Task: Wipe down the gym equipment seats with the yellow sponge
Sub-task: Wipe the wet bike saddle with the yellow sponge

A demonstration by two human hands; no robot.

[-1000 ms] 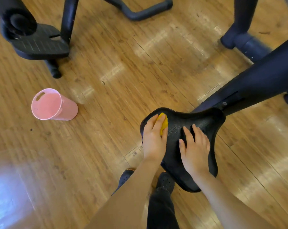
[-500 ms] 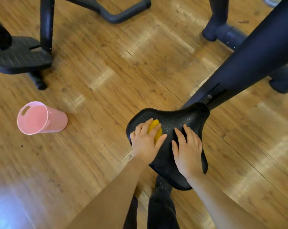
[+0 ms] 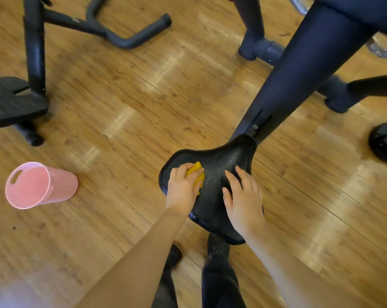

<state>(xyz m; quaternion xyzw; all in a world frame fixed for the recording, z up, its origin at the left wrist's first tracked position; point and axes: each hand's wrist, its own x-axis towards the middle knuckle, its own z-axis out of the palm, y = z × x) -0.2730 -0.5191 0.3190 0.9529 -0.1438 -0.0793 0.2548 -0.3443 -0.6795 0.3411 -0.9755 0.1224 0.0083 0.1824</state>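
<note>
A black bike saddle [image 3: 212,156] sits low in the middle of the view, on a dark slanted seat post [image 3: 299,70]. My left hand [image 3: 182,187] grips a yellow sponge [image 3: 197,175] and presses it on the saddle's left half, fingers curled over it so only its right edge shows. My right hand [image 3: 243,196] lies flat on the saddle's right side, fingers spread and straight. The saddle's surface looks wet and speckled between my hands.
A pink plastic bucket [image 3: 39,185] stands on the wooden floor at the left. Black frame tubes [image 3: 121,36] and a flat black pedal plate [image 3: 12,101] of another machine lie at the upper left. More bike feet [image 3: 261,48] and a black disc [image 3: 385,141] are at the right. My shoes [image 3: 217,243] are under the saddle.
My left hand has slid the sponge back along the saddle's left side and curled more tightly over it. The right hand stays flat on the saddle. The view has shifted, showing more floor ahead.
</note>
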